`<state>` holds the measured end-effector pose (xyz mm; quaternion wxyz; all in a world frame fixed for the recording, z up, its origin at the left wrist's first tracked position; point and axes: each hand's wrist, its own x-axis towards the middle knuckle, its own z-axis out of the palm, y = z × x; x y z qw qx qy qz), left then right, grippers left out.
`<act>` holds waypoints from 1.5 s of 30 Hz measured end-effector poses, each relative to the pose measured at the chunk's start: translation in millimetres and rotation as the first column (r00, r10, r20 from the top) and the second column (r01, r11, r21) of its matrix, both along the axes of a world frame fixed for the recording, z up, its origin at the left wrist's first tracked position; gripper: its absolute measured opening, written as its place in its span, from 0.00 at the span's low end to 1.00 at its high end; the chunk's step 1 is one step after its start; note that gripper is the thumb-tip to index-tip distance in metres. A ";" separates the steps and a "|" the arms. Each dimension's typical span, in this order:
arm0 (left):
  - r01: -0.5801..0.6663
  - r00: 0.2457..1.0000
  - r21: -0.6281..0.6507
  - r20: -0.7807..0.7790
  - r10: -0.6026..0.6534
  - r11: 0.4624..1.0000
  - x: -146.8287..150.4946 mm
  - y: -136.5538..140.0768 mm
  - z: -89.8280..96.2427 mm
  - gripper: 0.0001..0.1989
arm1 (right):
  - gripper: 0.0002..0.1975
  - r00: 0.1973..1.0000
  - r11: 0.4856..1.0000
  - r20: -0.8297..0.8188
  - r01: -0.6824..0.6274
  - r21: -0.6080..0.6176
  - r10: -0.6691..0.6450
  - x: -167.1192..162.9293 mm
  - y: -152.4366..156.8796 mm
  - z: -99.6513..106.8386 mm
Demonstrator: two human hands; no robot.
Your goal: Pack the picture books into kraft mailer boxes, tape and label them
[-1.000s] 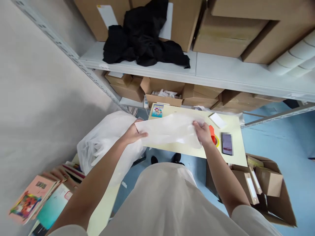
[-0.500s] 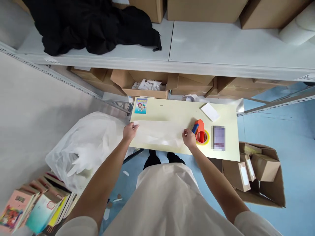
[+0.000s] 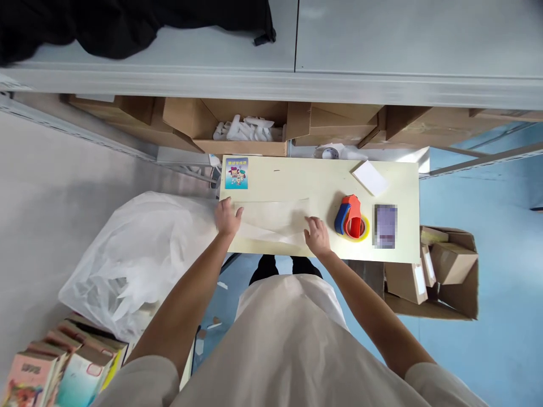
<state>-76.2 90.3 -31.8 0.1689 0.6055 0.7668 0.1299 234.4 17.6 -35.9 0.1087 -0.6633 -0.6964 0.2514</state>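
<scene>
A thin, whitish, see-through sheet (image 3: pixel 271 216) lies across the left half of the pale yellow table (image 3: pixel 292 176), with a whiter slanting strip along its near side. At its left end rests my left hand (image 3: pixel 228 217), fingers spread and thumb out on the sheet. My right hand (image 3: pixel 317 236) touches the sheet's right end with its fingertips, fingers apart. Right of that hand stands a red and blue tape dispenser (image 3: pixel 351 217) with a roll of clear tape. A small blue booklet (image 3: pixel 236 173) lies behind my left hand.
A white pad (image 3: pixel 370 178) and a blurred-out purple item (image 3: pixel 385 226) lie at the table's right. Open cartons (image 3: pixel 244 148) line the shelf behind. On the left are a white plastic bag (image 3: pixel 139 243) and stacked books (image 3: pixel 80 373); a box of cartons (image 3: pixel 462 299) stands right.
Both hands have gone from pinching the sheet's ends to fingers spread on it. The sheet now lies flatter, its near side showing a slanting strip. My view has shifted.
</scene>
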 end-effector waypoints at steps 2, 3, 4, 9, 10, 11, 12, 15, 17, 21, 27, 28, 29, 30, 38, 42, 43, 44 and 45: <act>0.270 0.963 0.042 -0.004 -0.271 0.962 6.4 -4.7 5.7 0.24 | 0.19 0.985 0.984 0.063 -0.154 -0.086 0.160 -7.1 6.4 4.6; 0.441 0.897 0.021 0.005 -0.442 0.897 9.9 -8.1 8.2 0.24 | 0.18 0.973 0.972 0.093 -0.198 -0.128 0.210 -10.1 10.4 5.6; 0.597 0.803 -0.021 0.024 -0.596 0.802 13.2 -11.8 9.9 0.24 | 0.19 0.963 0.961 0.119 -0.221 -0.166 0.243 -12.6 14.4 5.8; 0.845 0.511 -0.175 -0.009 -0.859 0.505 17.4 -26.2 7.5 0.13 | 0.22 0.958 0.935 0.135 -0.207 -0.286 0.253 -17.4 25.5 -2.3; 0.842 0.511 -0.183 -0.034 -0.859 0.508 14.9 -28.0 6.2 0.13 | 0.22 0.964 0.936 0.122 -0.192 -0.294 0.236 -17.5 25.5 -4.6; 0.837 0.515 -0.182 -0.057 -0.856 0.516 11.2 -30.0 5.0 0.14 | 0.22 0.971 0.939 0.107 -0.172 -0.297 0.212 -17.5 25.1 -6.8; 0.836 0.516 -0.175 -0.074 -0.853 0.521 6.6 -32.5 4.1 0.15 | 0.22 0.979 0.944 0.090 -0.150 -0.295 0.183 -17.7 24.4 -9.0; 0.839 0.517 -0.162 -0.061 -0.854 0.519 -10.2 -46.0 2.1 0.17 | 0.23 0.995 0.965 0.029 -0.081 -0.251 0.091 -18.5 21.1 -14.6; 0.823 0.546 -0.186 -0.002 -0.838 0.537 -20.5 -58.6 0.8 0.17 | 0.23 0.998 0.975 -0.007 -0.061 -0.215 0.061 -18.7 18.6 -17.1; 0.725 0.678 -0.257 0.102 -0.728 0.639 -27.7 -75.9 -0.9 0.15 | 0.26 0.994 0.971 -0.060 -0.099 -0.218 0.088 -16.1 14.4 -17.6; 0.585 0.802 -0.194 -0.010 -0.597 0.788 -6.1 -63.1 -0.9 0.23 | 0.33 0.969 0.944 -0.049 -0.248 -0.218 0.243 -10.7 11.6 -12.2; 0.582 0.801 -0.188 -0.032 -0.597 0.791 -2.8 -60.6 -2.4 0.27 | 0.33 0.965 0.940 -0.039 -0.263 -0.215 0.261 -10.0 10.5 -11.4; 0.584 0.797 -0.190 -0.047 -0.602 0.789 -0.6 -59.0 -4.5 0.32 | 0.33 0.961 0.938 -0.030 -0.274 -0.214 0.274 -9.4 8.9 -10.7; 0.587 0.793 -0.199 -0.055 -0.607 0.785 0.6 -58.6 -6.8 0.35 | 0.33 0.959 0.935 -0.022 -0.282 -0.213 0.284 -9.1 7.2 -9.9; 0.468 0.884 -0.198 0.089 -0.460 0.861 -9.9 -52.0 -7.0 0.41 | 0.21 0.977 0.993 -0.200 -0.096 -0.064 0.081 -51.8 39.5 10.2; 0.223 0.943 -0.074 0.270 -0.196 0.972 -26.2 -9.6 -11.1 0.39 | 0.20 0.838 0.980 -0.533 0.008 -0.198 -0.114 -115.8 99.3 11.8; 0.137 0.937 -0.052 0.329 -0.113 0.989 -31.7 4.1 -15.7 0.38 | 0.21 0.776 0.955 -0.592 0.045 -0.293 -0.218 -131.9 113.2 8.7; 0.037 0.922 -0.040 0.388 -0.019 0.998 -37.2 17.7 -21.4 0.36 | 0.22 0.696 0.920 -0.641 0.070 -0.387 -0.323 -146.7 125.4 4.7; -0.065 0.892 -0.052 0.445 0.082 0.997 -42.0 30.9 -27.8 0.34 | 0.24 0.610 0.879 -0.673 0.086 -0.468 -0.418 -159.7 135.4 0.1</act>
